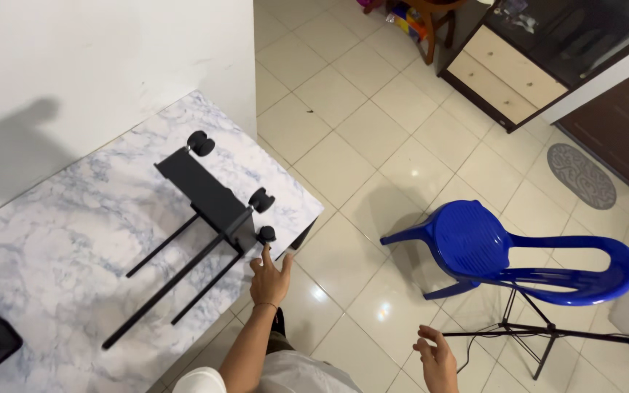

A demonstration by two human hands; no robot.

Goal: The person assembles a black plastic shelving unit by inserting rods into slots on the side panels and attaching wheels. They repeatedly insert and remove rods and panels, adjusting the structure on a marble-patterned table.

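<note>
Fingertip of left hand [269,278] touches round black caster [266,233]; right hand [438,358] open, empty.

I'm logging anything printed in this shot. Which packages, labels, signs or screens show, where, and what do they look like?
Colourful boxes: on the floor at the top, beside a wooden chair; yellow, blue and pink, too small to tell more.
No labels, signs or screens can be made out.
</note>
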